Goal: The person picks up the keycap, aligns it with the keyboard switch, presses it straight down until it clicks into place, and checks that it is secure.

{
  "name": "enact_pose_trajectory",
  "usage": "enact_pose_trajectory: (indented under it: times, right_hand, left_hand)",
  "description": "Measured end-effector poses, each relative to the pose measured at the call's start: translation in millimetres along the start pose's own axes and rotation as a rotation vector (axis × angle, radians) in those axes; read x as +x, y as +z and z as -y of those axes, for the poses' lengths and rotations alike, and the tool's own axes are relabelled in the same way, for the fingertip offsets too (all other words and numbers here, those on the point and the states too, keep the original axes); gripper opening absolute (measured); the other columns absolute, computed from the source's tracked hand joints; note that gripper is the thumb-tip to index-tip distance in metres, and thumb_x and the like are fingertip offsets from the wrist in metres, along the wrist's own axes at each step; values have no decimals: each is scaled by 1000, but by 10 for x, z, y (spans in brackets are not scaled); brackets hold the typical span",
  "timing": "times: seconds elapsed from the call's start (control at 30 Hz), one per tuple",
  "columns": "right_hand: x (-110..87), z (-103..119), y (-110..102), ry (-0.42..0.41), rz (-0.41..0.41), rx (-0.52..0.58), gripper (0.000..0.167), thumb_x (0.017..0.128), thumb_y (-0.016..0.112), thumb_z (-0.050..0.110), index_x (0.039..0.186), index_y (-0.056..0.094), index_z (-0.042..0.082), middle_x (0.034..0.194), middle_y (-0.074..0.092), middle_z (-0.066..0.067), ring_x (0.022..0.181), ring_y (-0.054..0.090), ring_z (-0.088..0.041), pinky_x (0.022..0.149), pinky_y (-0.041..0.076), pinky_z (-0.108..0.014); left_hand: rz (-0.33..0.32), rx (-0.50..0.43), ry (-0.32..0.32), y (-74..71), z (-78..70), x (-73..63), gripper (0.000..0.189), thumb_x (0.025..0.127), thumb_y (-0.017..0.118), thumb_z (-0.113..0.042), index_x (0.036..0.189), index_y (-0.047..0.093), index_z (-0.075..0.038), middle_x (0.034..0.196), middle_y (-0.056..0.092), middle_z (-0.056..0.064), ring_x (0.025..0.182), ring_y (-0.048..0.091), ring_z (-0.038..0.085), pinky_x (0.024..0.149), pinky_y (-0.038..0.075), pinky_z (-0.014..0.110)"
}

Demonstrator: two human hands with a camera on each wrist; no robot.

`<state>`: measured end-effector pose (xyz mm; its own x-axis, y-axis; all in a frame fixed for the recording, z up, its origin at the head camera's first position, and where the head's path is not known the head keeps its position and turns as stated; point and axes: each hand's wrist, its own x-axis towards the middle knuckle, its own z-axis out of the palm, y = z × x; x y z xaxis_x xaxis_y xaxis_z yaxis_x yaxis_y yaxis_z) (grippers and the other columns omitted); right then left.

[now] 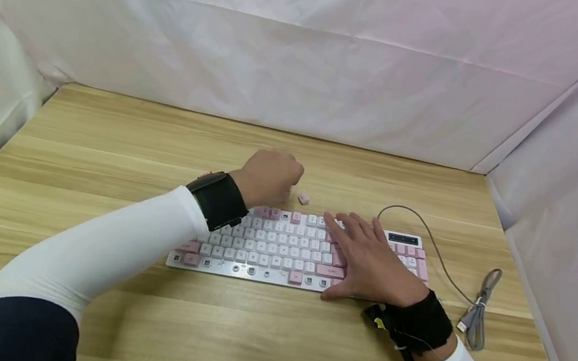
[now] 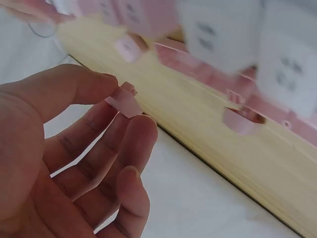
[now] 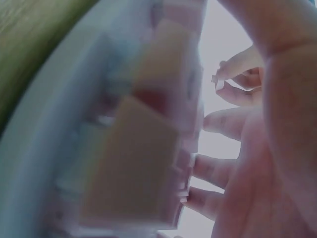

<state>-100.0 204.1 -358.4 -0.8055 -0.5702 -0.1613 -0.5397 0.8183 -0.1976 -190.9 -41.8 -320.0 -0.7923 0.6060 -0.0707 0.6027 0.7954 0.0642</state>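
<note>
A white-and-pink keyboard (image 1: 268,248) lies on the table, with some bare key sockets along its front row. My left hand (image 1: 270,175) is beyond its back edge. In the left wrist view, thumb and fingertips pinch a small pink keycap (image 2: 125,101); the head view hides that pinch. One loose pink keycap (image 1: 303,198) lies to the right of that hand. Across the keyboard's right half my right hand (image 1: 374,263) rests with fingers spread, its thumb at the front edge. The right wrist view shows its fingertips touching the back edge.
Behind the keyboard lie another loose pink keycap (image 2: 242,121) and a long hollow pink piece (image 2: 198,72), seen in the left wrist view. The keyboard's cable (image 1: 443,264) runs to a tied bundle (image 1: 481,312) at the right. White cloth (image 1: 282,68) hangs behind the table.
</note>
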Motion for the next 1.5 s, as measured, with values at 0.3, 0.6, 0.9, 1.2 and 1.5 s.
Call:
enact_pose_trajectory:
  times: [0.3, 0.6, 0.9, 1.2, 1.5]
  right_hand:
    - [-43, -38, -35, -2, 12, -18, 135, 56, 90, 63, 161, 18, 16, 161, 30, -17, 149, 23, -44, 115, 16, -71]
    - [-19, -56, -21, -3, 15, -21, 135, 57, 89, 62, 161, 17, 15, 161, 29, -19, 149, 24, -44, 116, 15, -70]
    - [4, -64, -23, 2, 17, -22, 134, 58, 89, 62, 161, 18, 15, 161, 30, -19, 149, 25, -44, 116, 15, -70]
    - [14, -58, -25, 8, 20, -30, 133, 58, 89, 62, 161, 18, 14, 160, 31, -18, 148, 26, -43, 116, 16, -70]
    - [22, -58, -26, 7, 14, -22, 132, 58, 90, 61, 160, 19, 15, 160, 31, -17, 148, 27, -41, 116, 16, -71]
  left_hand:
    - [-31, -9, 60, 5, -149, -136, 15, 91, 70, -16, 105, 73, -11, 94, 72, 2, 74, 63, 14, 63, 56, 32]
    - [-36, -65, 116, 71, -246, -287, 15, 93, 69, -17, 105, 73, -11, 93, 73, 4, 75, 64, 14, 68, 57, 32]
    - [-65, -139, 154, 129, -320, -393, 15, 90, 68, -9, 104, 73, -10, 96, 73, 4, 70, 59, 12, 62, 52, 28]
    - [-50, -148, 173, 142, -392, -468, 15, 87, 70, -10, 101, 73, -11, 94, 71, 2, 73, 60, 10, 65, 53, 26]
    - [-86, -151, 226, 181, -486, -518, 13, 86, 70, -10, 99, 73, -12, 90, 69, 1, 71, 60, 10, 64, 51, 25]
